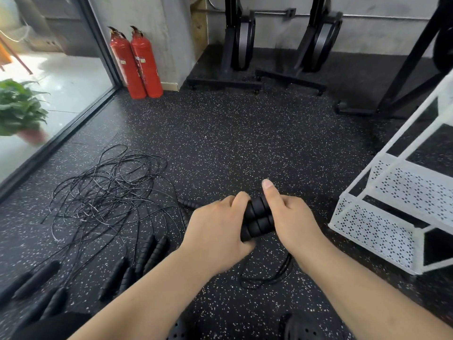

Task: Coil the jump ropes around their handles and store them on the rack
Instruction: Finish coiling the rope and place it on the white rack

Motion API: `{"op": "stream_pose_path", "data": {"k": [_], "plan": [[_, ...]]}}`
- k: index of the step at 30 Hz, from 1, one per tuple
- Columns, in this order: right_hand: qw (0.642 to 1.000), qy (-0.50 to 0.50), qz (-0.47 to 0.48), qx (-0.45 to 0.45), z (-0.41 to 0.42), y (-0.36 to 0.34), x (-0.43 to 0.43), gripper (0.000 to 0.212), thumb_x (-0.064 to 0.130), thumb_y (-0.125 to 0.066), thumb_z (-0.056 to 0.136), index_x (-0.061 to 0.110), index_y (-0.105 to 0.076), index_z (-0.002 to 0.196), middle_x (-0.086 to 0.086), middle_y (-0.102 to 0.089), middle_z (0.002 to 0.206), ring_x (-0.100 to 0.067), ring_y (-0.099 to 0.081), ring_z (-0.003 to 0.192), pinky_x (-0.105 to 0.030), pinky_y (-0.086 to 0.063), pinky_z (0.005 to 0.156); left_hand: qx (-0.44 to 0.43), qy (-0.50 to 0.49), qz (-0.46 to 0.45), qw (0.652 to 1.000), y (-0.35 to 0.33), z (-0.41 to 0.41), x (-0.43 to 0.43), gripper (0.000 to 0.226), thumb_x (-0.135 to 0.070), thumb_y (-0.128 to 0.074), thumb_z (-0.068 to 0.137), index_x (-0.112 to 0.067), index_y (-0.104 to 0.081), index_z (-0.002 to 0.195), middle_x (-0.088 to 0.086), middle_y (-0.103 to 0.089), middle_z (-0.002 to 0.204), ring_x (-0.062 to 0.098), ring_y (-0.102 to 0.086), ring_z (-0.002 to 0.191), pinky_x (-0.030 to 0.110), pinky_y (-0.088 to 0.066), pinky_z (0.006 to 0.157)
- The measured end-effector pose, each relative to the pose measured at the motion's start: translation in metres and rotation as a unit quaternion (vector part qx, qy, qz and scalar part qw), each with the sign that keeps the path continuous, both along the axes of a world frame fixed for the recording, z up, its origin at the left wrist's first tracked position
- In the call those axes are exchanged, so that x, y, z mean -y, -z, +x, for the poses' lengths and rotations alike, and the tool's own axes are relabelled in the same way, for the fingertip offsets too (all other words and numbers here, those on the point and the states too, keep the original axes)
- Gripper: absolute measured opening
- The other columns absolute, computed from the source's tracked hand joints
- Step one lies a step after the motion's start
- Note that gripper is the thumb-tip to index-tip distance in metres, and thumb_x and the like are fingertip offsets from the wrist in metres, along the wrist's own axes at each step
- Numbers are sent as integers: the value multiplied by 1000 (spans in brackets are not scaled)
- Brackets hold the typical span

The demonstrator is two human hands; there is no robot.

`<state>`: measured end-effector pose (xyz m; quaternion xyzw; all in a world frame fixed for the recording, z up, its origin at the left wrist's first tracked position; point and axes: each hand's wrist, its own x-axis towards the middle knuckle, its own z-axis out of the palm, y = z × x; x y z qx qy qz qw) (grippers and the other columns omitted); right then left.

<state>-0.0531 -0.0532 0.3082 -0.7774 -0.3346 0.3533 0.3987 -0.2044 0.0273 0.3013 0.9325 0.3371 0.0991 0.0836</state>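
**Paired jump-rope handles held in both grips, winding not yet begun**

Looked down from head height onto a speckled black gym floor (232, 143). Held one pair of black ribbed handles (257, 218) side by side at centre frame, clear of the floor. Curled the left grip (215, 231) round their left ends. Closed the right grip (291, 222) on their right ends, with the thumb laid straight along the top. Saw that rope's cord (269, 276) hanging in a loose loop at lower centre, with no turns visible on the handles.

Judged the step as the very start of coiling. Judged the next move to call for clamping both handles in one grip and wrapping the slack cord round them in tight turns with the other. Expected a reach after that to the white rack (372, 224) at the right of the frame.

Counted:
- two handles in hand;
- one rack, with two perforated shelves showing;
- one tangled heap of thin black cords (105, 192) at centre left, and could not separate single ropes within it;
- at least eight loose handles (147, 251) along the lower left, plus one more (188, 204) just left of the left grip, and could not fix a surer total through the blur;
- two red fire extinguishers (136, 62) at upper left;
- two black exercise machines (241, 40) at upper centre;
- one potted plant (19, 109) at the left edge.
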Motion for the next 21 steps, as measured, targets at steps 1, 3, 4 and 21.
{"op": "stream_pose_path", "data": {"k": [1, 3, 4, 21], "plan": [[1000, 18, -8, 8, -1, 3, -1, 82, 83, -33, 97, 18, -81, 92, -2, -81, 82, -19, -76, 90, -43, -56, 97, 1, 1, -2, 1000, 1, 0, 1, 58, -59, -70, 82, -34, -38, 123, -12, -62, 109, 18, -66, 95, 34, -44, 70], [999, 36, -23, -10, -1, 9, -3, 79, 82, -36, 97, 18, -81, 93, -1, -81, 82, -18, -76, 90, -42, -55, 97, -4, 2, -3, 1000, 3, 1, 2, 56, -59, -70, 82, -32, -38, 120, -12, -61, 108, 19, -66, 93, 34, -42, 69], [998, 43, -25, -27, -2, 8, -3, 76, 80, -38, 97, 18, -81, 93, -1, -81, 83, -18, -75, 91, -41, -56, 96, -8, 2, -1, 1000, 3, 1, 1, 55, -59, -69, 83, -31, -37, 119, -12, -61, 108, 19, -66, 93, 34, -41, 69], [993, -61, 34, -90, -3, -22, 0, 67, 71, -37, 105, 26, -86, 99, -5, -82, 86, -14, -78, 100, -43, -44, 113, -14, 7, -12, 1000, -25, -4, -10, 47, -48, -66, 82, -39, -23, 100, -11, -51, 82, 19, -51, 73, 35, -44, 67]]}}
